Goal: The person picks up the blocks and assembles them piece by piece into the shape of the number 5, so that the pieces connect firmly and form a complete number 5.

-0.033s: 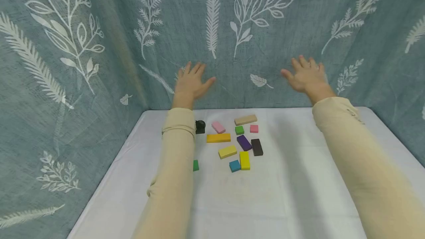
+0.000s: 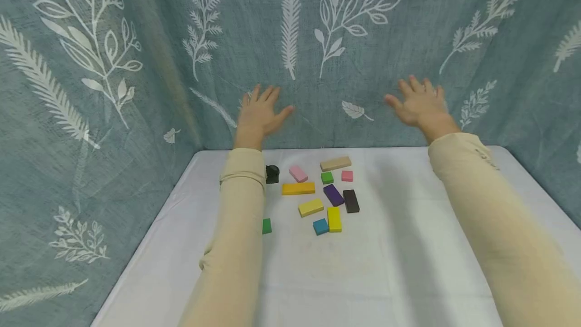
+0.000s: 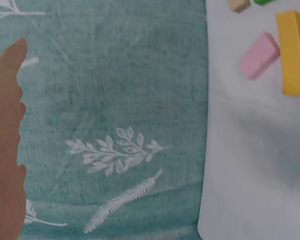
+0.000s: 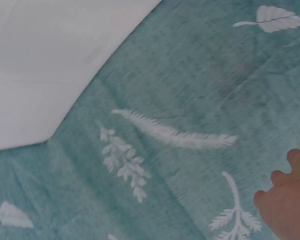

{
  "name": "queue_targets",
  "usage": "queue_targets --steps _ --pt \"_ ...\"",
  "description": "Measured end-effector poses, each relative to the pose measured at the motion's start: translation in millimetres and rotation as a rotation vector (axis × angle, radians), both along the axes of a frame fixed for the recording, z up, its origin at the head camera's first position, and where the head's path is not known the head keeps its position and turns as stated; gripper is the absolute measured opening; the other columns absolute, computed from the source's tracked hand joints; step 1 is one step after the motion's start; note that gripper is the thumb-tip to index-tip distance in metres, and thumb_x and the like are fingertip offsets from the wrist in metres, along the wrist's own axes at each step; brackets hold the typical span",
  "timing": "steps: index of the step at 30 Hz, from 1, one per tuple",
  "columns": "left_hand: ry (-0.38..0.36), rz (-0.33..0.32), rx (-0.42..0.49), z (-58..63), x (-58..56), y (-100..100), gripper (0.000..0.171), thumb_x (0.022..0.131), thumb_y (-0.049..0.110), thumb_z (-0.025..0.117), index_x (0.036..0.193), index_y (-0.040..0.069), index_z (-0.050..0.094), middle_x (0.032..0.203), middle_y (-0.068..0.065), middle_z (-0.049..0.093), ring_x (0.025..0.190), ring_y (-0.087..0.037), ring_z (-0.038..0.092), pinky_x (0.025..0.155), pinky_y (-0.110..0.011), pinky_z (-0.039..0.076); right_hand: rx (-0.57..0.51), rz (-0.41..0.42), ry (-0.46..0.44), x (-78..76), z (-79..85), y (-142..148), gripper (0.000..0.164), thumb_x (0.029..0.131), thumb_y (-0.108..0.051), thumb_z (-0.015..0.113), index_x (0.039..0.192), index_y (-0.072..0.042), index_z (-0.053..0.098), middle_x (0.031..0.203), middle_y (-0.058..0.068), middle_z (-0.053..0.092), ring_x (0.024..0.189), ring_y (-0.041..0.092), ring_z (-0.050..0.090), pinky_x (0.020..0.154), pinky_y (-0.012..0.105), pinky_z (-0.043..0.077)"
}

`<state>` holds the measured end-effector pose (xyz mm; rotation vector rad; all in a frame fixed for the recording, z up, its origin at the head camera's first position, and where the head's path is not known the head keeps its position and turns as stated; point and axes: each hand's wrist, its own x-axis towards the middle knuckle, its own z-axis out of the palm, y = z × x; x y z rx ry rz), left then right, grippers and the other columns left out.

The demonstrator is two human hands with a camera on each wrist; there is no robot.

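Teal leaf-print curtain [image 2: 150,115] backs and flanks a white-covered desk [image 2: 408,246]. Left hand [image 2: 259,112] and right hand [image 2: 419,102] are raised before the far curtain, fingers spread, each grip holding nothing. Nearest lie the blocks at desk centre: pink block [image 2: 298,173], long yellow block [image 2: 298,188], tan block [image 2: 335,164]. Judged small, rigid, light, probably painted wood, though the surface finish is unclear. Best pinched across the long side faces.

Head view high; wrist views curtainward
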<state>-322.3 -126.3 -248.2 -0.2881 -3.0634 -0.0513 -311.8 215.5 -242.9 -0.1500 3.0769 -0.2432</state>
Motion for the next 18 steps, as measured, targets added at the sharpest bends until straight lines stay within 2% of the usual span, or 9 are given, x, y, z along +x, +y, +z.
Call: queue_targets --steps 4,7,9,14,16,18 --pt "-0.022 -0.026 -0.005 -3.1 0.6 -1 0.072 0.099 0.059 0.025 0.154 0.016 0.01 0.159 -0.005 0.007 0.144 -0.028 -0.004 0.114 -0.049 -0.004 0.005 0.014 -0.026 0.9 -6.5 5 0.078 0.098 -0.057 0.008 0.15 -0.001 -0.004 0.153 0.026 -0.012 0.136 0.049 -0.013 0.106 0.062 -0.013" --pt "0.0 -0.102 0.036 -3.7 -2.4 0 0.068 0.1 0.054 0.032 0.154 0.016 0.015 0.158 -0.006 0.012 0.144 -0.029 0.004 0.114 -0.05 0.004 -0.04 0.014 -0.017 -0.1 -12.0 10 0.079 0.098 -0.058 0.008 0.15 0.0 -0.004 0.153 0.027 -0.011 0.136 0.05 -0.011 0.106 0.063 -0.012" --pt "0.019 -0.158 0.102 -3.3 -3.4 1 0.064 0.1 0.048 0.041 0.152 0.016 0.022 0.157 -0.006 0.018 0.142 -0.029 0.014 0.114 -0.05 0.014 -0.105 0.012 0.033 0.0 -14.4 11 0.079 0.099 -0.057 0.011 0.15 0.001 -0.001 0.153 0.028 -0.006 0.137 0.05 -0.007 0.108 0.062 -0.007" --pt "0.025 -0.257 0.335 -7.1 0.8 -4 0.048 0.098 0.031 0.055 0.141 0.011 0.046 0.14 -0.009 0.047 0.126 -0.026 0.045 0.103 -0.043 0.037 -0.43 0.049 0.205 5.0 -16.8 14 0.069 0.103 -0.045 0.025 0.149 0.005 0.013 0.151 0.03 0.014 0.138 0.046 0.011 0.11 0.059 0.011" --pt "0.021 -0.287 0.434 -12.3 4.2 -11 0.041 0.097 0.025 0.057 0.134 0.007 0.054 0.129 -0.011 0.057 0.117 -0.026 0.052 0.098 -0.042 0.042 -0.579 0.055 0.249 8.9 -17.8 16 0.066 0.103 -0.043 0.03 0.149 0.003 0.018 0.149 0.028 0.022 0.137 0.044 0.018 0.109 0.057 0.018" --pt "0.017 -0.314 0.519 -18.2 8.6 -19 0.036 0.096 0.021 0.058 0.129 0.004 0.058 0.121 -0.013 0.061 0.11 -0.027 0.055 0.094 -0.042 0.044 -0.676 0.044 0.285 12.7 -19.2 18 0.064 0.102 -0.043 0.034 0.149 0.0 0.023 0.147 0.025 0.028 0.135 0.041 0.025 0.108 0.055 0.024"
